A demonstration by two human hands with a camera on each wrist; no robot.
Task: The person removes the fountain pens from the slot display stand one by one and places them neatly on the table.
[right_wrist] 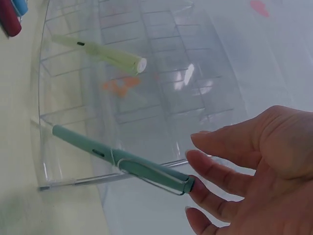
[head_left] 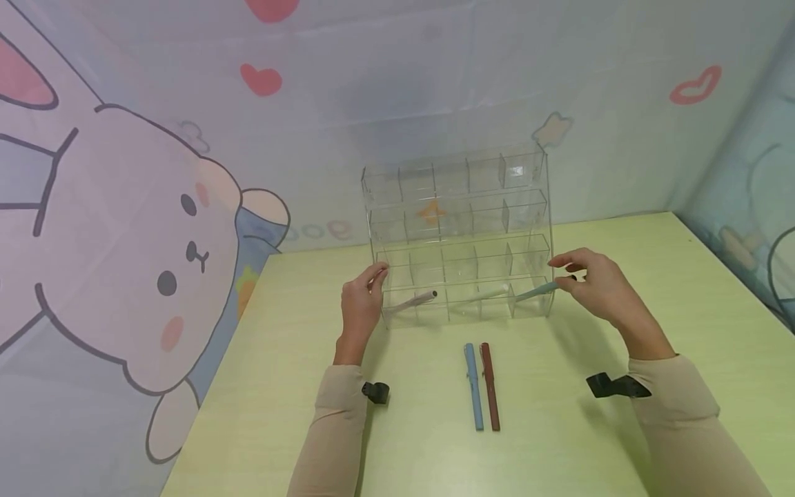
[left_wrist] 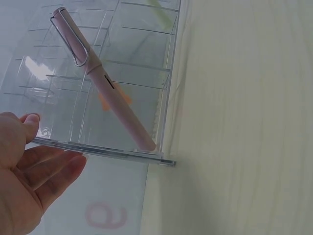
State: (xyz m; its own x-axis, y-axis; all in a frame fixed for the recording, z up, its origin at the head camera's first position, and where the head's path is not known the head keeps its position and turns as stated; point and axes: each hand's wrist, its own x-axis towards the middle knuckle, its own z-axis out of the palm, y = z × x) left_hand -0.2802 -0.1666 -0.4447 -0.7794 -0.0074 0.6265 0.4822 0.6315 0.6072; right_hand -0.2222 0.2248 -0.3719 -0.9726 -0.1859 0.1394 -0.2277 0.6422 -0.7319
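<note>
L grip (head_left: 362, 304) pinches rack (head_left: 459, 241); R grip (head_left: 593, 281) spread, fingertip at green pen (right_wrist: 122, 158) — cld tip out if nudged!

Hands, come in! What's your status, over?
Left hand grips side of clear plastic tiered rack. Right hand touches cap end of slim teal pen, slanting in bottom row. No obstruction seen around pen.

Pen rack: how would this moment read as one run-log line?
left hand: holds rack | right hand: touches green pen | pink pen, yellow pen, green pen: in bottom row | blue pen, brown pen: on table
</note>
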